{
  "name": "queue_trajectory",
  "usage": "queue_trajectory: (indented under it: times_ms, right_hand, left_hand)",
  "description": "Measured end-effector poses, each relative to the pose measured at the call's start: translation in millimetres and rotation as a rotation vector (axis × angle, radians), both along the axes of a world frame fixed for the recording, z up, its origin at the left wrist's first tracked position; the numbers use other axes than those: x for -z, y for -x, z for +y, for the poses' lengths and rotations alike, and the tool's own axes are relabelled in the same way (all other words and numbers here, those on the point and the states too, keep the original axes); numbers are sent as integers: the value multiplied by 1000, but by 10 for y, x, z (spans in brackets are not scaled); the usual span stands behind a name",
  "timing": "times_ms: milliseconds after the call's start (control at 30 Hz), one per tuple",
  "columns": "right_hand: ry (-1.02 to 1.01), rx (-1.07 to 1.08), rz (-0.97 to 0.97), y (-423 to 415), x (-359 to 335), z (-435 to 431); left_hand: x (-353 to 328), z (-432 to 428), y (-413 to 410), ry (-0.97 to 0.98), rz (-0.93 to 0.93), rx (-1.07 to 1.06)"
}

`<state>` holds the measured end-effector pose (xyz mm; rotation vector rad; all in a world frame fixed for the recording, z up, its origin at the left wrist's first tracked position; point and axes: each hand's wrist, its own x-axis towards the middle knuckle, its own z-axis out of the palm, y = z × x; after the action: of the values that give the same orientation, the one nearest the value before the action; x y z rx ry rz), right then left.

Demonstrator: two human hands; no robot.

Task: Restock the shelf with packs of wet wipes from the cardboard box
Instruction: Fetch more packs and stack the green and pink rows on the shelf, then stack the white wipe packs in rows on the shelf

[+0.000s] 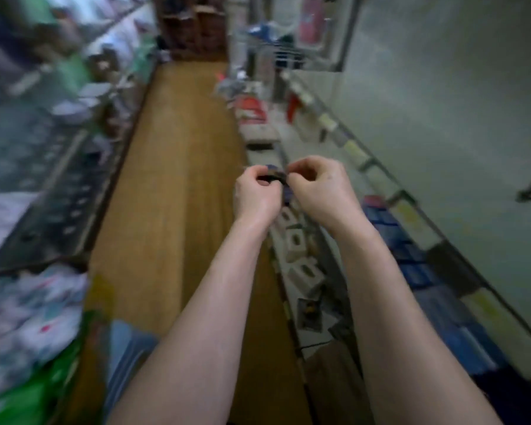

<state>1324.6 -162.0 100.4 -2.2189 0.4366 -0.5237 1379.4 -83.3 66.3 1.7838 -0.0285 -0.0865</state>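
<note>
Fig.: small dark item (275, 175), held in mid-air over the aisle floor (172, 185), just left of the right-side shelf (354, 153); too blurred to say whether it is a wipes pack. Both the left hand (256, 194) and the right hand (318, 185) curl round it, pinching opp. ends. Blue packs (390, 231) lie on the shelf near by. Judgement: keep both pinches firm; turn toward the shelf; seat the item flush w/ the row, label outward.

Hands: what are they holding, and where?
A small dark blurred object, pinched at its left end by the left hand, right end by the right hand.
</note>
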Motion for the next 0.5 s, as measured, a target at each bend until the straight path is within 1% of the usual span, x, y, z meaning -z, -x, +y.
queue_trajectory:
  times_ms: [167, 233, 367, 500]
  right_hand:
    - [8, -314, 115, -420, 273, 1270]
    - [7, -416, 154, -555, 384, 1758]
    - [-32, -572, 230, -789, 631, 2749]
    - [-48, -667, 321, -990, 891, 3509]
  left_hand:
    - [333, 1366, -145, 13, 106, -297]
    - [481, 1902, -176, -26, 147, -385]
    - [815, 2973, -234, -76, 245, -505]
    - [1068, 3929, -276, -23, 356, -636]
